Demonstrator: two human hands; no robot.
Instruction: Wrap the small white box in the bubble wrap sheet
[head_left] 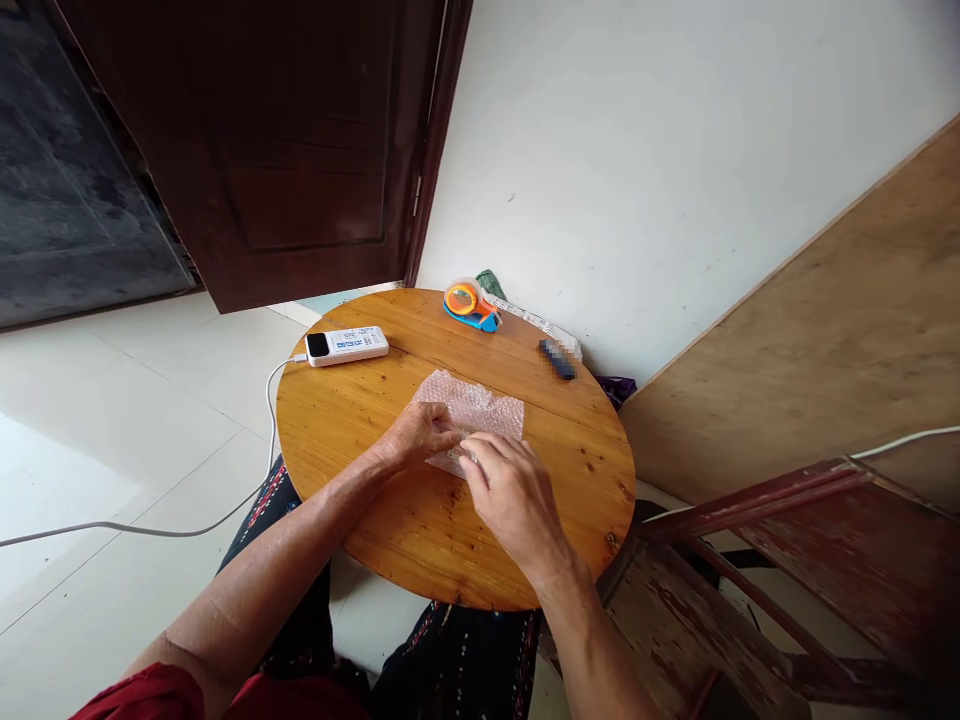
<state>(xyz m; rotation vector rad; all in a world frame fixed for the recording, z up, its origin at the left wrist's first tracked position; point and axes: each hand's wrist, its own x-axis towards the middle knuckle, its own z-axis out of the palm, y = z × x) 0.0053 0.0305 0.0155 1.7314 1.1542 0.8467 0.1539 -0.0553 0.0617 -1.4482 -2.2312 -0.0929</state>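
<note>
A sheet of clear bubble wrap [487, 408] lies on the round wooden table [352, 410], its far edge uneven. Over the wrap's near part, my left hand [421, 432] is closed, thumb and fingers drawn together. My right hand [514, 485] meets it from the right with curled fingers, the fingertips close to the left thumb. Something small and pale shows between the two hands, but the fingers cover most of it and I cannot make out what it is.
At the back of the table stands an orange and blue tape dispenser [471, 304]. A white power bank [348, 346] with a cable [271, 420] is at the left. A blurred dark object [557, 359] lies at the right. A worn wooden chair [720, 600] stands nearby.
</note>
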